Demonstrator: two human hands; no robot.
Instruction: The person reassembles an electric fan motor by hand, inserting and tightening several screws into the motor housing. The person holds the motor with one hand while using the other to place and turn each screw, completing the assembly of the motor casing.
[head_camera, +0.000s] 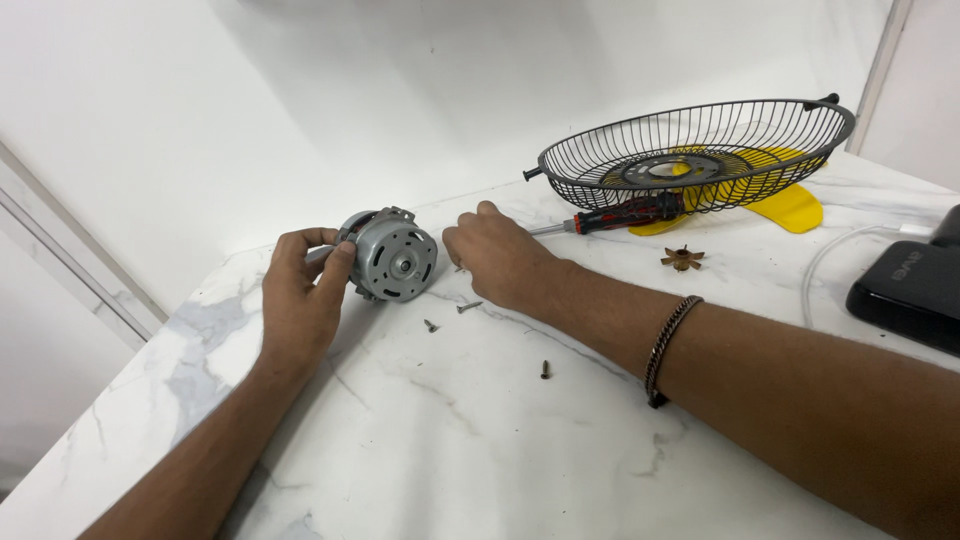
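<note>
Closest to the person, the white marble-patterned table (480, 450) is crossed by both forearms, the right one wearing a dark braided bracelet (668, 345) at the wrist. Just beyond the forearms, 3 small screws lie loose on the stone: one dark screw (545, 369) nearest, then a short screw (430, 325) and a longer screw (469, 307) side by side, just in front of the right hand.

The left hand (300, 295) is wrapped around the left side of a small grey electric motor (393, 255), thumb pressed on its rim and fingers curled behind it, holding it on edge with its round face and shaft hub turned toward the person. The motor sits on the table between the 2 hands. The right hand (495, 258) rests knuckles-up just right of the motor, fingers curled down to the tabletop; I cannot tell whether it pinches anything beneath them.

Farther right, a small brown star-shaped part (682, 259) lies alone. At the right edge sits a black box-shaped device (910, 285) with a white cable (830, 255) curving to it.

Behind the right hand, a red-and-black-handled screwdriver (625, 213) lies with its shaft pointing toward that hand. Farthest back, a black wire fan guard (700, 150) rests dished upward on a yellow fan blade (790, 205), against the white wall.
</note>
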